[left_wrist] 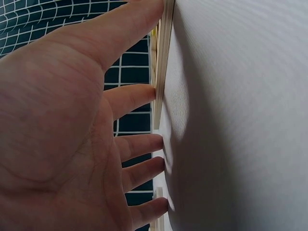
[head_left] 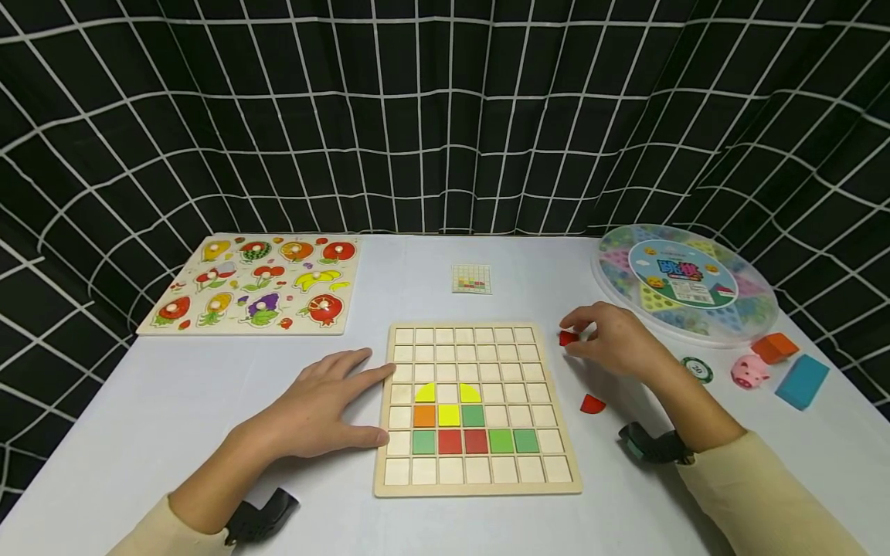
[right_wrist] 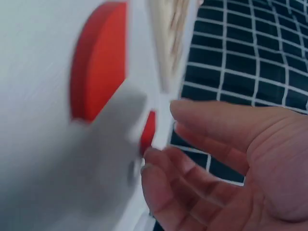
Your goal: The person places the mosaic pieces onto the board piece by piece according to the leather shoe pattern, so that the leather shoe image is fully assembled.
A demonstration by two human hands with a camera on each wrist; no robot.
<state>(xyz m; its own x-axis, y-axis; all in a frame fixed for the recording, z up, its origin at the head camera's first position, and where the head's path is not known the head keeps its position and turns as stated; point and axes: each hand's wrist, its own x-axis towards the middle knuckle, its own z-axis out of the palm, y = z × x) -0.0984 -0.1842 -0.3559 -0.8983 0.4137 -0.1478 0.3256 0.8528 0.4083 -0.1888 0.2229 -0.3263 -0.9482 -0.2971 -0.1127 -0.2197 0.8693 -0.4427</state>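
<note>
Left hand point(head_left: 327, 405) lay flat on the white table point(head_left: 174, 401), fingers straight, thumb and index tip touching the left edge of the wooden grid board point(head_left: 477, 483); it held nothing. Loose red quarter-round piece point(head_left: 592, 404) lay just right of the board. Beyond it, right hand point(head_left: 615, 340) was curled, fingertips pinching a small red piece point(head_left: 568, 337) at the table surface, near the board's upper right corner. A small pattern card point(head_left: 471, 279) lay farther back.
</note>
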